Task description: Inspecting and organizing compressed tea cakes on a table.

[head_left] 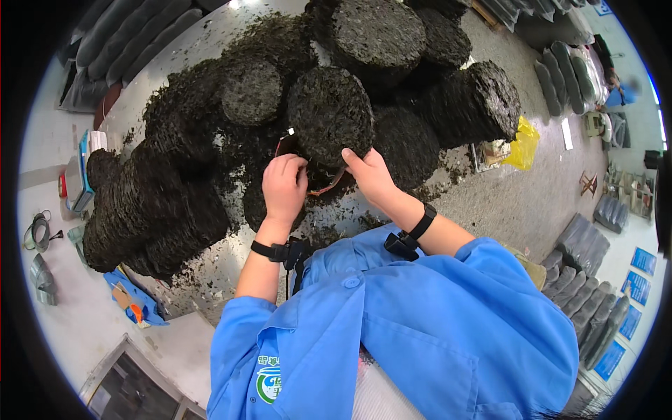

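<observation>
A round, dark cake of dried seaweed (330, 112) is tilted up in front of me. At its lower edge is my right hand (371, 173), thumb on the face and fingers tucked behind, closed on it. To the left of that, my left hand (283, 185) has its fingers curled and pressed together; what they hold, if anything, is hidden. A thin reddish strip (327, 187) curves between my hands, below the cake. Further seaweed stacks stand close by: a smaller round one (252, 92), a large one behind (378, 35) and one at the right (407, 145).
Long seaweed stacks (150, 210) lie along the table's left side, and another rolled stack (476, 105) lies to the right. Loose flakes cover the metal table. A yellow bag (521, 145) is at the right; orange-handled scissors (136, 313) rest on blue material at the lower left.
</observation>
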Demonstrator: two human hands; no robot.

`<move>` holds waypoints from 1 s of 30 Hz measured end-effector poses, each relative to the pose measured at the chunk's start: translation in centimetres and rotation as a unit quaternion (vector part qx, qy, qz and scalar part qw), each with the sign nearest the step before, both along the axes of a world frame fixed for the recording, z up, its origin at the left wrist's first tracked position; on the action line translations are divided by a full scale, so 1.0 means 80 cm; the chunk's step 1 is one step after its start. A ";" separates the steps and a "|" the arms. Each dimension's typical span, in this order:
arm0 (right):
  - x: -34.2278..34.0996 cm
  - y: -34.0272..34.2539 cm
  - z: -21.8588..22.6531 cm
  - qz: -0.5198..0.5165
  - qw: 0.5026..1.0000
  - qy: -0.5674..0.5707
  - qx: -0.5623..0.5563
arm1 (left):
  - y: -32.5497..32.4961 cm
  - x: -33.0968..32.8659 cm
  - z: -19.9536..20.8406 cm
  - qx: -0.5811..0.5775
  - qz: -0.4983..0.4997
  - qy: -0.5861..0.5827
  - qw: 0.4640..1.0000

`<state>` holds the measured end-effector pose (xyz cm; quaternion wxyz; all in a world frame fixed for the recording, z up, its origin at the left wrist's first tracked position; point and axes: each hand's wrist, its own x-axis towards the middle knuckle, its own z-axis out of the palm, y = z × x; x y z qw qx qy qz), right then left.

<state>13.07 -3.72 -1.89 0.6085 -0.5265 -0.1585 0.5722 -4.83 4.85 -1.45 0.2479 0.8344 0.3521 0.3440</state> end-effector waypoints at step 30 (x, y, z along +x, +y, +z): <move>-0.010 -0.003 0.010 0.009 0.982 0.177 0.064 | -0.011 0.006 0.003 0.047 0.011 0.005 0.999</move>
